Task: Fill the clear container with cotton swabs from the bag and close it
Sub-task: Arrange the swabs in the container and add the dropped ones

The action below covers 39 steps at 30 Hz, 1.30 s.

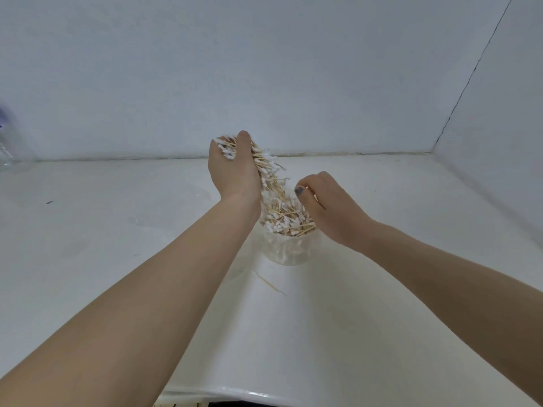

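A clear round container (286,251) stands on the white table, heaped with wooden-stemmed cotton swabs (286,221). My left hand (232,168) is raised above and behind it, gripping a bundle of swabs (264,164) that streams down into the container. My right hand (332,207) sits at the container's right rim with its fingers curled over the pile; whether it pinches any swabs is hidden. One loose swab (269,284) lies on the table in front of the container. The container's lid is not in view.
A clear plastic item with a purple part (8,142) sits at the far left edge against the wall. White walls close off the back and the right side. The table's front edge (235,393) runs along the bottom.
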Each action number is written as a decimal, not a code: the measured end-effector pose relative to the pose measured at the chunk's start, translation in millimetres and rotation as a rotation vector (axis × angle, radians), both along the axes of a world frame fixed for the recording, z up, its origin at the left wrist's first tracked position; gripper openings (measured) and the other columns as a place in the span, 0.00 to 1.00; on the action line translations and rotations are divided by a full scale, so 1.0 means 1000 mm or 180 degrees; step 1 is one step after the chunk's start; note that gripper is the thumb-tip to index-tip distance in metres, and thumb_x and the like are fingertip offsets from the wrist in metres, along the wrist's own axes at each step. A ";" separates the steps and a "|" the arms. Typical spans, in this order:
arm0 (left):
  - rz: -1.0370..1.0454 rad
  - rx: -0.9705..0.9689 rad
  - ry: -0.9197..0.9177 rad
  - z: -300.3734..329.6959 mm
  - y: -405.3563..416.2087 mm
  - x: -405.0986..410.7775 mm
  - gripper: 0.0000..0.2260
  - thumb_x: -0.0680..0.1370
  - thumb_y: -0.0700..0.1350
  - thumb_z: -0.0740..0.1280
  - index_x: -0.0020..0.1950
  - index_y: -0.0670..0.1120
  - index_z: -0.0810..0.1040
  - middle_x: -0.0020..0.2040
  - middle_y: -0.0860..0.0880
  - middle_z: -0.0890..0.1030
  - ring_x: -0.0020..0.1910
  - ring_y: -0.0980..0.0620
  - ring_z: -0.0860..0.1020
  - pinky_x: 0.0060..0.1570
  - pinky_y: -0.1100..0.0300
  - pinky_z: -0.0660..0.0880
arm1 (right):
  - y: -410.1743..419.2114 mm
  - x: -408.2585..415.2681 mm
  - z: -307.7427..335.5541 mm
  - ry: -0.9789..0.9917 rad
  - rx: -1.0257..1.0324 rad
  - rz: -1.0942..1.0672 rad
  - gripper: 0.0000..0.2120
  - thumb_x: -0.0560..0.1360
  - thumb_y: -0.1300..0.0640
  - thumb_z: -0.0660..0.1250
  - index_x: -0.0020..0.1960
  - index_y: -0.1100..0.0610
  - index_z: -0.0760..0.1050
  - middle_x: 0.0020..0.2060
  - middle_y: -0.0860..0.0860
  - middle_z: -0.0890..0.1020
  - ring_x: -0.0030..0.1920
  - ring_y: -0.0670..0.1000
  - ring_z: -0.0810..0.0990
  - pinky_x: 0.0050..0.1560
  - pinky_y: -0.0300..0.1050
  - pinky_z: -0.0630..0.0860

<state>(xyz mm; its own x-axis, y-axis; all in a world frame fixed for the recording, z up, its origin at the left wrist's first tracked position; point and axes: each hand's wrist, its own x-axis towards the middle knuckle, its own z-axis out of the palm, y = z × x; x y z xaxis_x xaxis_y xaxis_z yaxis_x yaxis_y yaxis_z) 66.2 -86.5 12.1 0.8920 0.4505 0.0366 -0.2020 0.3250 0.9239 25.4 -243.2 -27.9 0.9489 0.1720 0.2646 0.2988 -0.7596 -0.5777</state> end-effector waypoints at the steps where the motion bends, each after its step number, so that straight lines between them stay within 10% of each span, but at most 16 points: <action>1: 0.0005 0.0005 -0.0005 0.000 0.000 0.001 0.10 0.79 0.46 0.69 0.42 0.49 0.71 0.39 0.52 0.76 0.38 0.52 0.75 0.42 0.56 0.75 | 0.002 0.001 0.000 0.0095 0.0214 -0.0022 0.11 0.85 0.49 0.54 0.54 0.51 0.73 0.50 0.47 0.72 0.46 0.41 0.74 0.48 0.32 0.70; 6: 0.0013 -0.0008 -0.0007 -0.001 0.001 0.002 0.10 0.80 0.46 0.69 0.41 0.49 0.71 0.38 0.52 0.76 0.38 0.52 0.75 0.42 0.56 0.75 | 0.011 0.000 -0.002 0.0256 0.0369 -0.0139 0.18 0.86 0.49 0.50 0.37 0.49 0.60 0.35 0.46 0.66 0.34 0.43 0.66 0.38 0.42 0.61; 14: -0.0023 -0.0035 -0.0005 -0.001 0.006 0.003 0.09 0.79 0.46 0.69 0.42 0.48 0.71 0.38 0.52 0.76 0.37 0.52 0.76 0.42 0.55 0.76 | -0.002 -0.014 0.017 -0.0690 0.0023 -0.0175 0.04 0.79 0.52 0.65 0.51 0.50 0.77 0.44 0.44 0.78 0.46 0.45 0.74 0.47 0.39 0.70; 19: 0.0000 -0.0039 -0.0014 -0.002 0.004 0.002 0.09 0.78 0.46 0.69 0.42 0.48 0.71 0.39 0.51 0.76 0.37 0.52 0.75 0.42 0.55 0.75 | -0.013 -0.030 0.041 0.0612 -0.0827 0.0697 0.02 0.76 0.51 0.69 0.46 0.44 0.79 0.43 0.39 0.82 0.36 0.38 0.75 0.38 0.34 0.70; 31: 0.0024 0.0099 -0.0026 -0.007 0.002 -0.003 0.09 0.78 0.46 0.69 0.41 0.49 0.72 0.39 0.51 0.76 0.38 0.51 0.76 0.43 0.54 0.76 | -0.006 -0.028 0.065 0.1152 -0.1271 0.1031 0.14 0.75 0.62 0.65 0.53 0.44 0.79 0.48 0.35 0.81 0.39 0.27 0.72 0.41 0.31 0.66; 35: -0.0017 0.0138 -0.0023 -0.007 0.003 -0.003 0.09 0.78 0.47 0.69 0.41 0.49 0.71 0.39 0.51 0.76 0.38 0.51 0.76 0.44 0.53 0.76 | -0.005 -0.035 0.065 0.1291 -0.1702 0.0987 0.19 0.75 0.62 0.63 0.56 0.41 0.78 0.37 0.25 0.75 0.40 0.37 0.75 0.44 0.47 0.78; 39: -0.0036 0.0136 -0.0036 -0.008 0.004 -0.005 0.09 0.78 0.47 0.70 0.41 0.49 0.71 0.39 0.51 0.76 0.38 0.51 0.76 0.45 0.53 0.77 | -0.004 -0.037 0.062 0.1179 -0.1842 0.0922 0.17 0.75 0.60 0.64 0.57 0.42 0.79 0.49 0.36 0.76 0.52 0.42 0.75 0.54 0.45 0.76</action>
